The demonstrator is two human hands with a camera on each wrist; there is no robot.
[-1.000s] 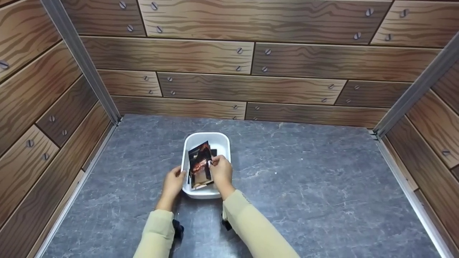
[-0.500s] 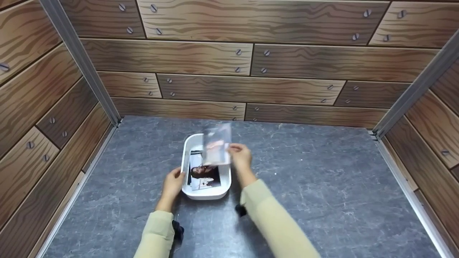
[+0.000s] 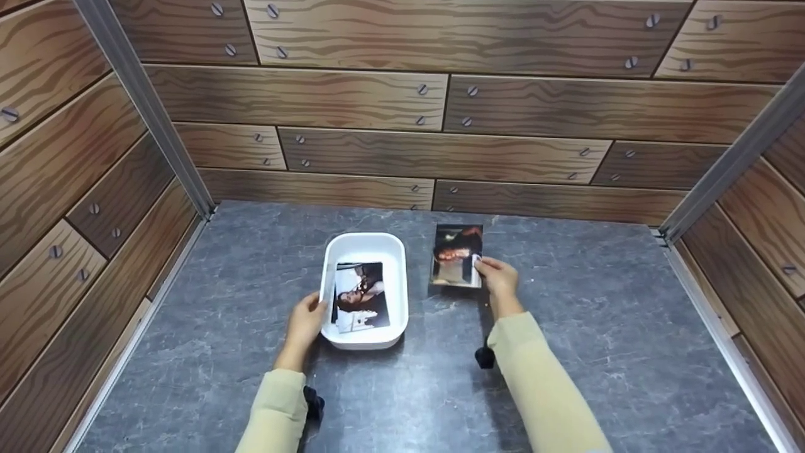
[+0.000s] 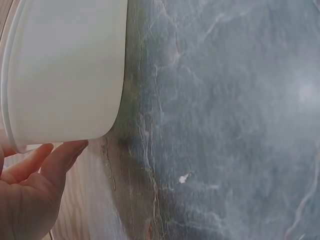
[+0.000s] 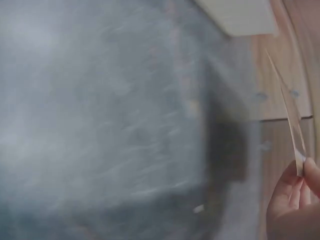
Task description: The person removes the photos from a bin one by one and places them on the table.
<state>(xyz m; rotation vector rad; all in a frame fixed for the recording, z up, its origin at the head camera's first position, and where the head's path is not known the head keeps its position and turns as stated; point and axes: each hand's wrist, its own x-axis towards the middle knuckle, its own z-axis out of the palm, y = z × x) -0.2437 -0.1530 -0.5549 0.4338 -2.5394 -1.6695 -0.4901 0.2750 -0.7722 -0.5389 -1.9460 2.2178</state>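
Before plank-patterned wall (image 3: 352, 94), over grey marbled tabletop (image 3: 629, 352): photo print (image 3: 456, 255), right of white tub (image 3: 365, 340), clamped at right edge by right hand (image 3: 501, 282). Tub pinched at left rim by left hand (image 3: 304, 322). Recommended: hold print edge-only, unbent.

A grey surface (image 3: 604, 352), patterned like marble with pale veins, is lit more brightly in its near part. A white tub (image 3: 363, 345) is set upright on it, and a small white fleck (image 4: 184, 178) is seen near the tub.

tub (image 3: 365, 342): white | photo (image 3: 457, 255): black, orange | tabletop (image 3: 597, 327): grey, marbled | sleeves (image 3: 547, 384): pale yellow
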